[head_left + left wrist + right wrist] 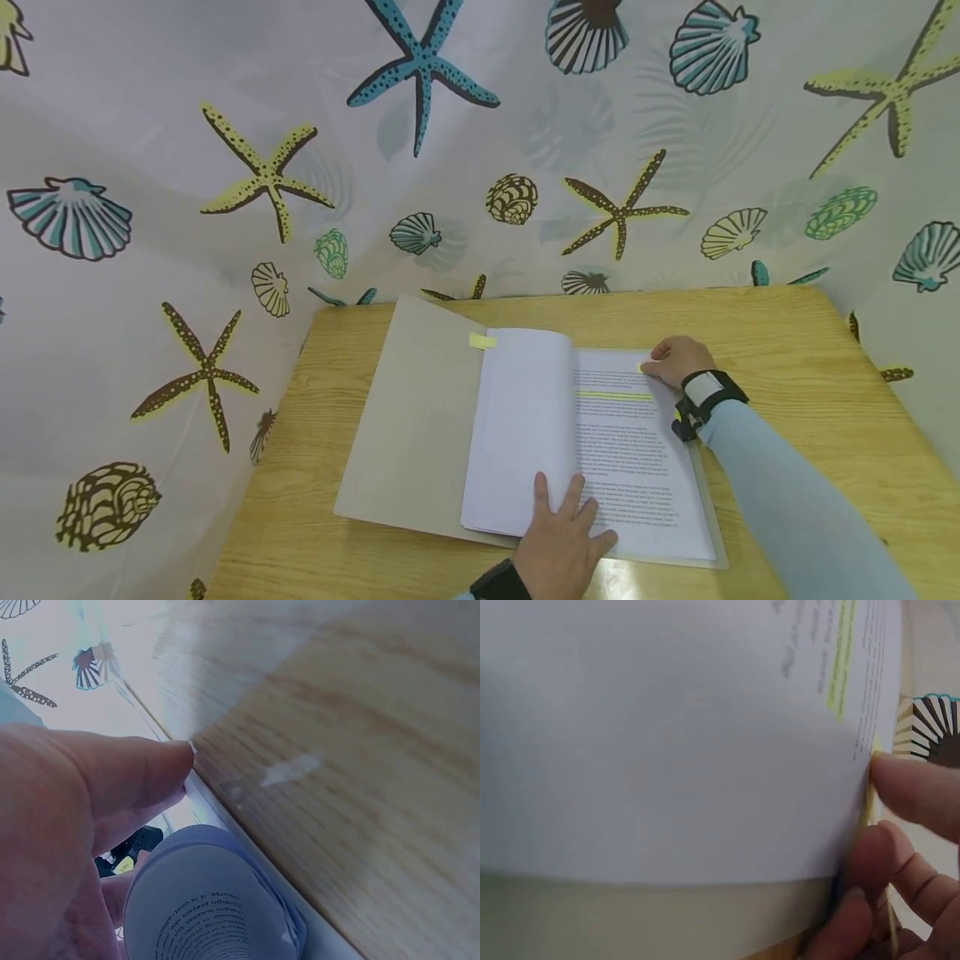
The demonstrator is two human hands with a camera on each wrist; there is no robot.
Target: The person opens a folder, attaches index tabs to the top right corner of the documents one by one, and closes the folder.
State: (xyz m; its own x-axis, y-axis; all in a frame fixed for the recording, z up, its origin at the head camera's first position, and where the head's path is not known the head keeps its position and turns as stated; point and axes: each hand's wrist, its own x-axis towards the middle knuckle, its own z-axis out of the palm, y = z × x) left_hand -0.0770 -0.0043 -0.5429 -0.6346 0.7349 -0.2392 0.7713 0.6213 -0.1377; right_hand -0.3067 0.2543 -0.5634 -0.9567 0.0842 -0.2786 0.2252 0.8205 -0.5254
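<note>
A folder (412,433) with a grey-beige cover lies spread on the table, a stack of printed sheets inside. Turned-over pages (521,433) curve up on its left half. The printed page (630,467) on the right has a yellow highlighted line near the top. My left hand (558,546) rests on the lower part of the papers, fingers spread. At the page's upper right edge, my right hand (678,361) pinches a yellow sticky tab (873,754) between thumb and fingers. The left wrist view shows my left hand (97,780) beside the curled sheets (202,892).
Another yellow tab (482,341) sticks out at the top of the turned pages. The wooden table (795,358) extends around the folder. Behind and beside it hangs a white cloth (465,192) printed with shells and starfish.
</note>
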